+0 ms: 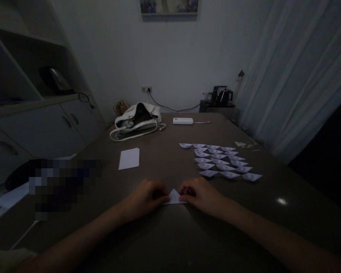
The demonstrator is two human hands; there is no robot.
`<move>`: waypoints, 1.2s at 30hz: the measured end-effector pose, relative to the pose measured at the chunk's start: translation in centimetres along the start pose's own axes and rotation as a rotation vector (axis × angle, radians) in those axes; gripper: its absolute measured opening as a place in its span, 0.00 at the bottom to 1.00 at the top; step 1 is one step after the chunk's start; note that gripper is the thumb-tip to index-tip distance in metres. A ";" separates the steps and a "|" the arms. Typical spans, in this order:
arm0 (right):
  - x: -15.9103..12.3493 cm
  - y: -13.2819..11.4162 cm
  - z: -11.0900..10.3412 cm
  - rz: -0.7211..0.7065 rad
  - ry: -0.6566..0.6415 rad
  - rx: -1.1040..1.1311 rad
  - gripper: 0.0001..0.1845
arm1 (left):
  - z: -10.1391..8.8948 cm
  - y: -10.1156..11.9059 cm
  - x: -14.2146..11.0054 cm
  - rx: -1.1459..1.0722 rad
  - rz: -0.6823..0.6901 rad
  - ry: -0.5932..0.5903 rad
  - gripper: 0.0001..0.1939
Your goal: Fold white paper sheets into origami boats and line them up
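A small folded sheet of white paper (174, 197), shaped like a triangle with its point away from me, lies near the middle of the table. My left hand (148, 196) pinches its left side between thumb and curled fingers. On the right side, my right hand (199, 195) grips it the same way. The fingertips cover both side parts of the paper. Rows of folded paper boats (222, 162) stand beyond my right hand. Past my left hand lies a stack of white paper sheets (129, 158).
A white handbag (139, 120) rests at the table's far left. A white power strip or power bank (183, 121) with a short cable lies at the far edge. Papers (15, 195) are at the left edge, beside a blurred patch. Kettles (223, 95) stand behind the table.
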State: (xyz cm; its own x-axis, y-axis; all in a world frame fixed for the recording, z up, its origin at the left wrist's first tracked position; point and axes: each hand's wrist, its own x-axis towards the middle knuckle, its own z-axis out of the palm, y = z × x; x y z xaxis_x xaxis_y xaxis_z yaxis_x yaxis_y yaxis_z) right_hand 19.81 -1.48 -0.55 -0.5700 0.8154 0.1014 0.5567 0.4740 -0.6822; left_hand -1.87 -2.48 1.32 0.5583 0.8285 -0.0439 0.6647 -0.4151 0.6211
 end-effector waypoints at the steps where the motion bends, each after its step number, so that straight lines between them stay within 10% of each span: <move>1: 0.0 0.0 0.1 0.008 0.003 0.022 0.04 | 0.0 0.0 0.0 -0.004 -0.003 -0.002 0.07; 27: -0.7 -0.7 -0.9 -0.220 -0.085 -0.158 0.10 | 0.2 0.2 -0.4 0.446 0.382 -0.005 0.08; 36: -0.6 -1.0 -0.5 -0.304 0.105 -0.120 0.07 | -0.3 0.2 -0.7 0.359 0.369 0.133 0.10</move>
State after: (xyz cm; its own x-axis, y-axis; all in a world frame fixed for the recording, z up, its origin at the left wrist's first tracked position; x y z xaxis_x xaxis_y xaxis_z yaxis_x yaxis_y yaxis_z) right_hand 19.92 -2.29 0.39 -0.6588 0.6579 0.3650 0.4421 0.7311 -0.5197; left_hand -2.26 -3.01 1.77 0.7348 0.6341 0.2408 0.5773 -0.7711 0.2687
